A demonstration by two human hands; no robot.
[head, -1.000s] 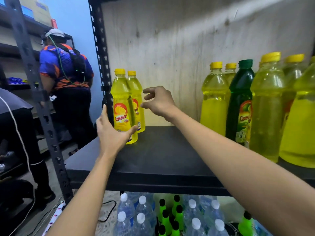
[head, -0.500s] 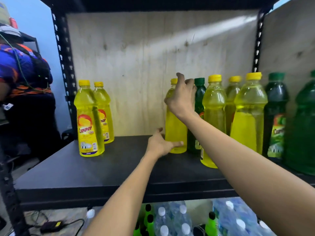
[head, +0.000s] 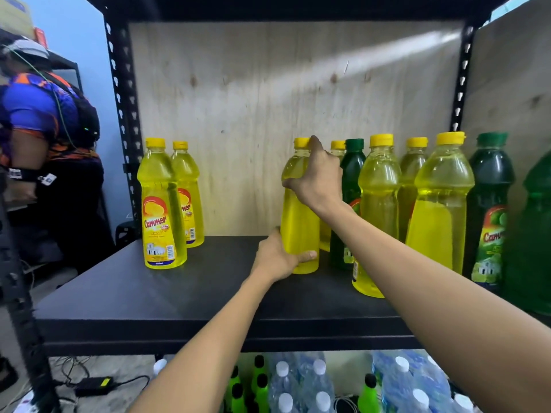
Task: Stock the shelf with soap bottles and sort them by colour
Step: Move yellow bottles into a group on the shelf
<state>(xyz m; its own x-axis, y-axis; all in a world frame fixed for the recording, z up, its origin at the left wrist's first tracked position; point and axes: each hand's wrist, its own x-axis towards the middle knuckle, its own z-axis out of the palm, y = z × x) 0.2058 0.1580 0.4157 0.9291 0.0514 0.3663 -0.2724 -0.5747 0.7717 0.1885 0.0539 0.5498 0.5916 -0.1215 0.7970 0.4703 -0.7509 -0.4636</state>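
A yellow soap bottle [head: 299,222] stands mid-shelf on the black shelf board [head: 190,296]. My right hand [head: 317,181] grips its shoulder below the yellow cap. My left hand [head: 280,259] holds its base, thumb across the front. Two yellow bottles [head: 162,204] stand at the far left. To the right stands a mixed group: several yellow bottles [head: 378,210] and dark green bottles [head: 489,210], one green bottle [head: 351,174] right behind my right hand.
Black steel uprights [head: 122,114] frame the bay, with plywood at the back. Below the shelf lie clear water bottles [head: 301,386] and bright green bottles [head: 259,383]. A person in a blue and orange shirt [head: 44,138] stands at the left. A power adapter [head: 94,386] lies on the floor.
My view swung right from the two left bottles to the mixed group. Both hands left the left pair and took hold of the middle yellow bottle.
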